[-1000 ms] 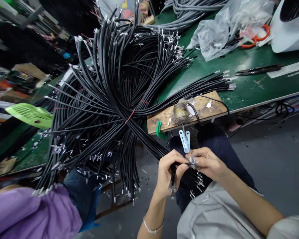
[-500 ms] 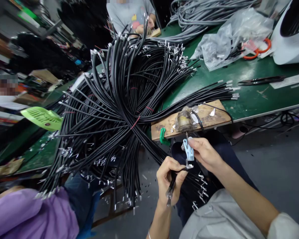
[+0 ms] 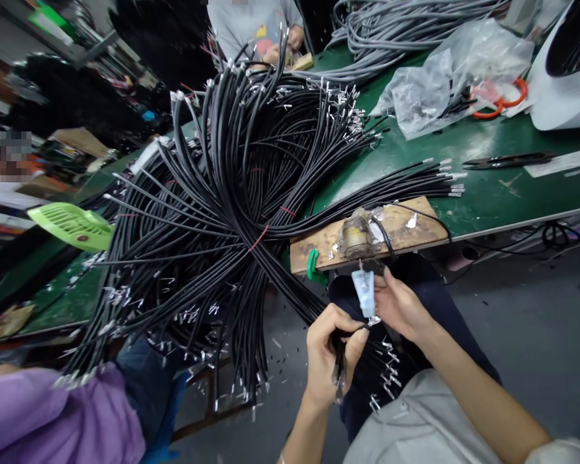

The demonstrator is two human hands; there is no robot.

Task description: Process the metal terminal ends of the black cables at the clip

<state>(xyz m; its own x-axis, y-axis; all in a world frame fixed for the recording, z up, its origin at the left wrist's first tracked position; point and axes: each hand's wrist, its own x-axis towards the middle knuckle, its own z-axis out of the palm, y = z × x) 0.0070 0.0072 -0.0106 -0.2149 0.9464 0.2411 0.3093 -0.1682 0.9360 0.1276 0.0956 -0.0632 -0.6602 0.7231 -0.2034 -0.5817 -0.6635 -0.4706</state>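
My left hand (image 3: 326, 354) is closed around black cables (image 3: 339, 374), one of them pinched between thumb and forefinger. Its bare silvery wire end (image 3: 374, 320) meets the lower tip of a light-blue clothespin (image 3: 365, 293). That clothespin hangs on the thin shaft of a small motor (image 3: 356, 235) wrapped in clear film, and its outline is blurred. Just right of it, my right hand (image 3: 402, 306) is open with the fingers apart and holds nothing; whether a fingertip touches the clothespin I cannot tell. More silvery cable ends (image 3: 389, 367) hang below my hands.
A wooden board (image 3: 423, 222) carries the motor at the table edge, with a green clamp (image 3: 314, 265) beside it. A large tied heap of black cables (image 3: 251, 187) spreads leftward. Scissors (image 3: 502, 103), nippers (image 3: 507, 160) and a plastic bag (image 3: 415, 106) lie right. A purple sleeve (image 3: 38, 406) is at lower left.
My right hand has let go of the clothespin and opened beside it. The clothespin has turned and now looks blurred. My left hand still holds the cables, shifted slightly right.
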